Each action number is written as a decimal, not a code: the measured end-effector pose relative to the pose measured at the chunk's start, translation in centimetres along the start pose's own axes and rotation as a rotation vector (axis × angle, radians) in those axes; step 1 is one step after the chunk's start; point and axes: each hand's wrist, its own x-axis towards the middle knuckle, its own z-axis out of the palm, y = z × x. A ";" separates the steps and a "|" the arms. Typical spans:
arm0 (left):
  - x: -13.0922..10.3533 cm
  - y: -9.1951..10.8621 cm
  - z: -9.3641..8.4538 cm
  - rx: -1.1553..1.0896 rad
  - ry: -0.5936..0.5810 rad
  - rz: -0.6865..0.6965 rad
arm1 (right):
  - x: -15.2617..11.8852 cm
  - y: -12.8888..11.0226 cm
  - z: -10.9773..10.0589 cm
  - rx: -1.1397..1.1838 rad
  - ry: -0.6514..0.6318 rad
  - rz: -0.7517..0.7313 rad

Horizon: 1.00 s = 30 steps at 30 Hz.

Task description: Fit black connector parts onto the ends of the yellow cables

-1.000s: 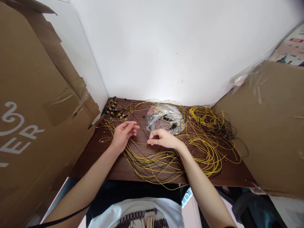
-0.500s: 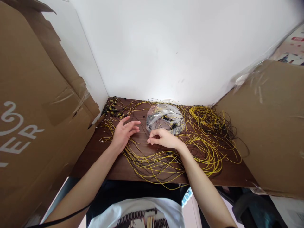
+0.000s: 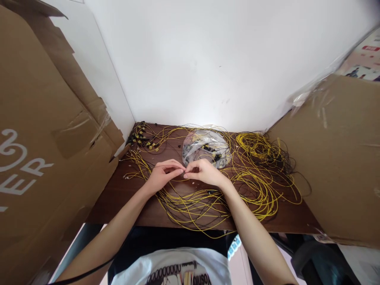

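Observation:
My left hand (image 3: 164, 176) and my right hand (image 3: 204, 173) meet fingertip to fingertip above the middle of the brown table. Both are closed in a pinch at the same spot, on what looks like the end of a thin wire (image 3: 178, 181); the end itself is too small to make out. Below the hands lies a loose bundle of long yellow and black wires (image 3: 190, 202). Just behind my right hand sits a clear plastic bag (image 3: 196, 138) with small black and yellow parts in it.
Black-and-yellow connectors (image 3: 141, 136) cluster at the back left corner. A tangled coil of yellow wire (image 3: 255, 146) lies at the back right. Cardboard boxes stand at the left (image 3: 59, 118) and right (image 3: 335, 158), with a white wall (image 3: 208, 67) behind the table (image 3: 118, 202).
My left hand has moved right and down, its spread fingers closing into a pinch at my right fingertips. The right hand has stayed in nearly the same place, still pinching.

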 end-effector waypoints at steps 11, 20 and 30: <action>0.3 -0.6 -0.4 -0.460 0.389 -0.152 | -0.3 0.1 -0.7 0.315 0.069 0.163; 0.3 -0.3 -0.3 -0.464 0.382 -0.153 | 0.1 -0.2 -1.0 0.241 0.289 0.024; -0.1 0.0 0.2 -0.271 0.266 -0.075 | 0.7 0.1 0.6 0.215 0.324 -0.018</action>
